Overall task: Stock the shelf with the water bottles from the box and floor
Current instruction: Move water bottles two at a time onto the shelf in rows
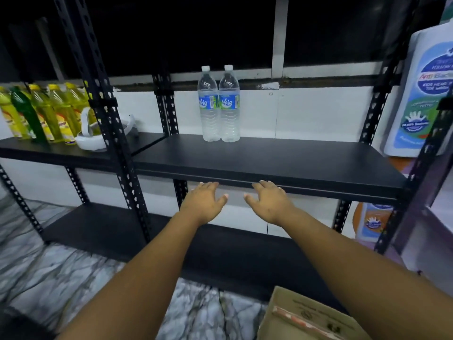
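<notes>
Head view, looking forward and down: both hands are held out empty in front of the black metal shelf board (294, 158), fingers spread and relaxed, grasping nothing. The left hand (204, 201) and right hand (269, 202) hover just beside the board's front edge, palms down. Two clear plastic water bottles with white caps and blue-green labels (219, 104) already stand upright at the back of the board, touching side by side, long axes vertical, directly ahead of and above the hands; the left hand lies slightly nearer their line. The rest of that board is bare, so the stocking looks barely begun. The next supply probably lies the other way: the brown cardboard box (306, 317) sits on the marbled floor at the lower right, beneath the right forearm, so the right hand is closer to it. Its contents are cut off by the frame edge, and no loose bottles show on the floor here.
</notes>
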Demonstrator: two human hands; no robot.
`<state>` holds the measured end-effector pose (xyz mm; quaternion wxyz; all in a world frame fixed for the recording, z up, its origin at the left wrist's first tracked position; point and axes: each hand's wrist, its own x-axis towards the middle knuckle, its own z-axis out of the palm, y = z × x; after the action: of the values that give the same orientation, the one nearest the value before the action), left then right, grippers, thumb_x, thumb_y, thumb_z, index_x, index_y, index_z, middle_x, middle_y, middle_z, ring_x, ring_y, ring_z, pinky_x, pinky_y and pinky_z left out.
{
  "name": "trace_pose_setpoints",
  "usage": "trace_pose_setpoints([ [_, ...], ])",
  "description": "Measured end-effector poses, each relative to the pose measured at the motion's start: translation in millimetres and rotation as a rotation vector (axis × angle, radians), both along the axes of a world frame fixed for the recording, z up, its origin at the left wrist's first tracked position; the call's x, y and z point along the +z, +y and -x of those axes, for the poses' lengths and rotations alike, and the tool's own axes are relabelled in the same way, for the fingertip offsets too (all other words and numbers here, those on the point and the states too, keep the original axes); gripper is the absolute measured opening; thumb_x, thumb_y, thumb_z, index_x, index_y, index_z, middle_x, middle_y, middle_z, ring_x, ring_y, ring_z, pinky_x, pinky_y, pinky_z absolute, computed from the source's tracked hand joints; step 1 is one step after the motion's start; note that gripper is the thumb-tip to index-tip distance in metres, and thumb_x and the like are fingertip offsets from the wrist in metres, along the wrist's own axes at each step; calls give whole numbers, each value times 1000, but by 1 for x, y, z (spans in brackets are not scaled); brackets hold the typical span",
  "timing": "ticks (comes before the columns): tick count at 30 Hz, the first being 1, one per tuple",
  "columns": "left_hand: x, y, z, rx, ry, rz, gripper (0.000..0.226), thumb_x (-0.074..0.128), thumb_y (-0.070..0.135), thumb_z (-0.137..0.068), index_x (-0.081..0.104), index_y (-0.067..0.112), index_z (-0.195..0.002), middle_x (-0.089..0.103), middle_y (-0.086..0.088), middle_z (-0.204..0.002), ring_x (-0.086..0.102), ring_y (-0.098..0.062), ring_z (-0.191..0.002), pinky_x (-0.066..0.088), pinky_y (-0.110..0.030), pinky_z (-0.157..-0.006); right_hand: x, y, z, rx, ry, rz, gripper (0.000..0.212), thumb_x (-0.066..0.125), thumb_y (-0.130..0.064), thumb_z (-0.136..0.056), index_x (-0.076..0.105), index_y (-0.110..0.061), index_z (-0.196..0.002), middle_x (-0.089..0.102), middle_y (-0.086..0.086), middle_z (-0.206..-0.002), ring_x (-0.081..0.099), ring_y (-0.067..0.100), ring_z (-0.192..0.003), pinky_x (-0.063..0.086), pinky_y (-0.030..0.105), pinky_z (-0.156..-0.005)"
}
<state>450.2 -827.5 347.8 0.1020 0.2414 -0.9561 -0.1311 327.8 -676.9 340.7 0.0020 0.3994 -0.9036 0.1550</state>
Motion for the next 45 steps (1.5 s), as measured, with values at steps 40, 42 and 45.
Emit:
trace_pose_setpoints([
  [40,-345,145,-355,491,139,-417,76,40,65,-91,47,7,-140,46,-15,-144,38,-30,-136,29,-40,-114,-333,56,-303,392,-505,-224,62,42,-47,-99,35,-7,-146,33,14,-152,30,27,-140,26,35,-113],
  [42,-364,147,-368,519,178,-419,90,30,77,-84,44,11,-143,44,-13,-147,36,-31,-137,30,-48,-113,-345,51,-314,408,-544,-201,60,47,-47,-97,40,-9,-143,40,12,-147,36,27,-136,31,34,-109],
  [45,-377,157,-380,586,264,-506,84,45,62,-85,28,12,-150,32,-8,-154,27,-25,-143,25,-43,-117,-366,44,-328,412,-662,-137,47,58,-44,-93,54,-15,-129,54,8,-130,49,26,-123,42,37,-100],
])
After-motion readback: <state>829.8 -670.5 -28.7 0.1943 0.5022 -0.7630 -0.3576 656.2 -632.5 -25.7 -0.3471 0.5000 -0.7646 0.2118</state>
